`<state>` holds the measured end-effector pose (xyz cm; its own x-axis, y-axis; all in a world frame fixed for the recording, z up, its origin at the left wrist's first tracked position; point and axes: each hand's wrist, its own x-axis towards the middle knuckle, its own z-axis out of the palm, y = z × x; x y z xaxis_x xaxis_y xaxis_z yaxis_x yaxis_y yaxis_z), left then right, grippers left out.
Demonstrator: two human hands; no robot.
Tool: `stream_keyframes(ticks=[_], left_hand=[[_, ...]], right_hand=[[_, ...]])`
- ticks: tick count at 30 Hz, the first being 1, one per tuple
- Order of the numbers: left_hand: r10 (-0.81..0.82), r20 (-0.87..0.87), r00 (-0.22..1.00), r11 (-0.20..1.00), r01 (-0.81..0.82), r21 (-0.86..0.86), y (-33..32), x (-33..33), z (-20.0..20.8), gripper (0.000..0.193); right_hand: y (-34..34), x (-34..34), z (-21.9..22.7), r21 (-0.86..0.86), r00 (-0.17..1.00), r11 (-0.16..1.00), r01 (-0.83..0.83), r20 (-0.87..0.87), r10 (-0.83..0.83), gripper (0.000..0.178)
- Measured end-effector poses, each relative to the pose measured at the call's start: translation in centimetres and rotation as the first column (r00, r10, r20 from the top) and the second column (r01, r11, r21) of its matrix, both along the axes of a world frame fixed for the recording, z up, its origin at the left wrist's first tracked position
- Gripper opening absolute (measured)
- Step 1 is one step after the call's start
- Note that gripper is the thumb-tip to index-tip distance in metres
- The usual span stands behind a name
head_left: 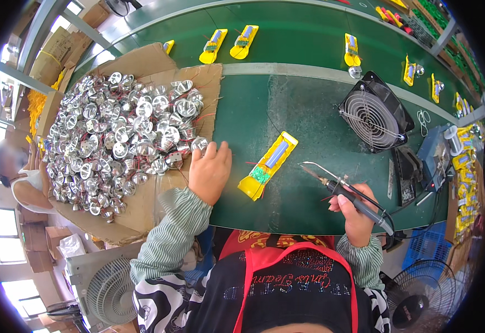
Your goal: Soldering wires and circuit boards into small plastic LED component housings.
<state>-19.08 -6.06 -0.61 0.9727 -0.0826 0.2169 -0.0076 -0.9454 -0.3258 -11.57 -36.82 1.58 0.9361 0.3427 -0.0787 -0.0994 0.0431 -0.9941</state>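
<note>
one yellow casing (249, 187) lies at the centre of the frame, flat on the green counter (298, 213), between the two hands. its long axis runs aslant, from a narrower end at upper right to a broader end at lower left. a blue cell (277, 155) takes up the upper-right part, and a small green board (260, 175) sits below it, toward the broad end.

the left hand (211, 172) is the nearer one: it rests just left of the casing, apart from it, and the broad end leans its way. that hand is palm down with its fingers close together, the fingertips at the lower-right edge of the pile of silver reflector cups (120, 133) spread over cardboard (212, 105) at the left of the frame. one cup lies right at the fingertips; whether they pinch it or only touch it, i cannot tell.

the right hand (355, 213), farther off toward the lower right, is closed round the dark handle of a soldering iron (342, 191). the iron's front end points up and left, toward the cell side of the casing, with a thin curved metal tube (323, 167) beside it. so the gap that matters seems to be the short one between that front end and the casing's right flank: near, but not touching. a black fan (371, 117) stands beyond it at upper right.
</note>
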Motion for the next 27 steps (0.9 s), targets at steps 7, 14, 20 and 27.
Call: stream_keyframes(ticks=[7, 14, 20, 27], left_hand=[[-0.019, -0.193, 0.981, 0.992, -0.005, -0.125, 1.6, 1.2, -0.7, 0.013], [0.198, -0.028, 0.980, 0.566, -0.138, -0.812, 2.4, 2.0, 1.7, 0.006], [0.196, -0.059, 0.979, 0.497, -0.151, -0.855, -0.6, 1.7, 4.5, 0.006], [0.180, -0.170, 0.969, 0.456, -0.236, -0.858, -3.8, -0.5, 0.3, 0.007]], right_hand=[[0.4, 0.7, -1.0, 0.007, 0.998, 1.000, -0.023, -0.059, 0.023, 0.019], [1.6, 1.8, -0.9, 0.007, 0.991, 0.994, -0.106, -0.082, 0.106, 0.018], [1.9, 1.9, -0.5, 0.001, 0.982, 0.986, -0.169, -0.083, 0.169, 0.018], [3.0, 1.0, -1.3, 0.085, 0.956, 0.957, -0.277, -0.071, 0.284, 0.017]])
